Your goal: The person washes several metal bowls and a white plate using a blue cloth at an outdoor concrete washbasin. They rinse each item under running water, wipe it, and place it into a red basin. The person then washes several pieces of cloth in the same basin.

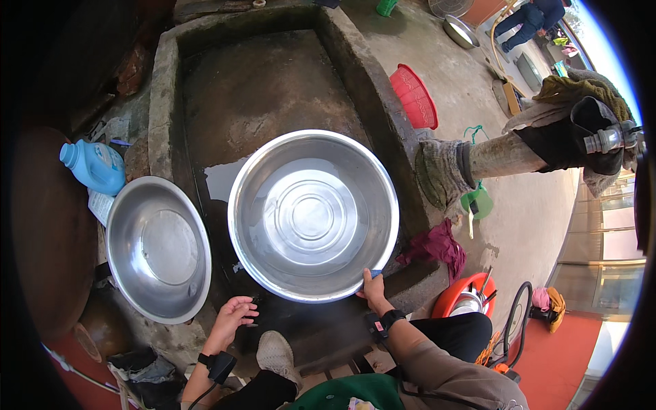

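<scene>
A large stainless steel basin (312, 215) with shallow clear water in it stands in a concrete wash trough (266, 77). My right hand (373, 288) grips its near right rim, with a small blue thing at the fingers. My left hand (236, 318) is off the basin's near left side, fingers loosely bent and holding nothing. A second metal basin (159, 251) rests tilted on the trough's left edge. Beside it stands a light blue plastic jug (97, 166). A wet maroon cloth (438, 246) lies over the trough's right edge.
A cloth-wrapped standpipe with a tap (505, 154) rises at the right. Beyond the trough wall are a red plastic basket (414, 97), a green dipper (477, 202) and an orange-red tub (464, 297) holding metalware. A black hose (523, 318) curves at lower right. A person (528, 23) is far off.
</scene>
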`<state>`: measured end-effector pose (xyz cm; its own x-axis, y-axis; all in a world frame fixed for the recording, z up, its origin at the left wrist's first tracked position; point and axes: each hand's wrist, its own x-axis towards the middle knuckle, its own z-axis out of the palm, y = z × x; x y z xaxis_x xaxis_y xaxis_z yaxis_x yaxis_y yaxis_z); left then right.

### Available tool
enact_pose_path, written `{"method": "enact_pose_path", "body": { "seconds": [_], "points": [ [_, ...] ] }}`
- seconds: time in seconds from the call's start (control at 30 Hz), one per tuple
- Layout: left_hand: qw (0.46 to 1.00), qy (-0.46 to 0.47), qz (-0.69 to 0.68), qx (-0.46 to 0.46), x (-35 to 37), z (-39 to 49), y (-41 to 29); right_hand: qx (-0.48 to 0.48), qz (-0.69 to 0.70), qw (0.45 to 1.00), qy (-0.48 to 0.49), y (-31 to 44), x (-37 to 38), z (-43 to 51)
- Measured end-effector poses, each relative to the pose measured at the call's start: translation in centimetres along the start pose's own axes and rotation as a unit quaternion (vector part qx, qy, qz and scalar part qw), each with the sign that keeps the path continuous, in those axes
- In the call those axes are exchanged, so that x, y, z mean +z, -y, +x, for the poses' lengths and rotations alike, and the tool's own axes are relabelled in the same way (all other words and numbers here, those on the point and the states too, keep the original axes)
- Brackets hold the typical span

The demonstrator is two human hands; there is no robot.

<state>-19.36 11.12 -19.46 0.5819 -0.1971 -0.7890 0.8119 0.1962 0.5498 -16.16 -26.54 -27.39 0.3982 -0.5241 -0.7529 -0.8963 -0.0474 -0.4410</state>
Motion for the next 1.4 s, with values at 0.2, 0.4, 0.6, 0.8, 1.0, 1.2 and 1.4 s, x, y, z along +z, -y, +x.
{"method": "enact_pose_path", "body": {
  "seconds": [0.2,0.4,0.6,0.8,1.0,1.2,1.4],
  "points": [
    [0.999,-0.025,0.016,-0.014,-1.4,-0.9,1.1,-0.030,0.107,0.992,-0.066,-2.9,2.6,1.6],
    [0.927,-0.084,0.334,0.149,0.8,-1.2,1.2,-0.174,-0.029,0.977,-0.123,1.9,-2.1,9.1],
    [0.598,0.003,0.716,0.360,5.7,2.8,0.8,-0.096,0.078,0.992,0.004,2.4,-2.8,7.0],
    [0.483,-0.005,0.789,0.380,7.4,7.9,3.3,0.036,0.173,0.978,0.115,0.3,-3.0,1.1],
    [0.419,-0.057,0.811,0.403,7.4,8.2,2.6,0.001,0.201,0.972,0.124,3.1,-3.1,-3.0],
    [0.508,-0.058,0.726,0.460,8.9,6.1,-0.1,-0.124,0.214,0.956,0.159,8.7,-6.4,-6.0],
    [0.625,-0.090,0.603,0.489,10.0,3.9,-3.4,-0.198,0.247,0.924,0.215,13.8,-7.2,-7.9]
  ]
}}
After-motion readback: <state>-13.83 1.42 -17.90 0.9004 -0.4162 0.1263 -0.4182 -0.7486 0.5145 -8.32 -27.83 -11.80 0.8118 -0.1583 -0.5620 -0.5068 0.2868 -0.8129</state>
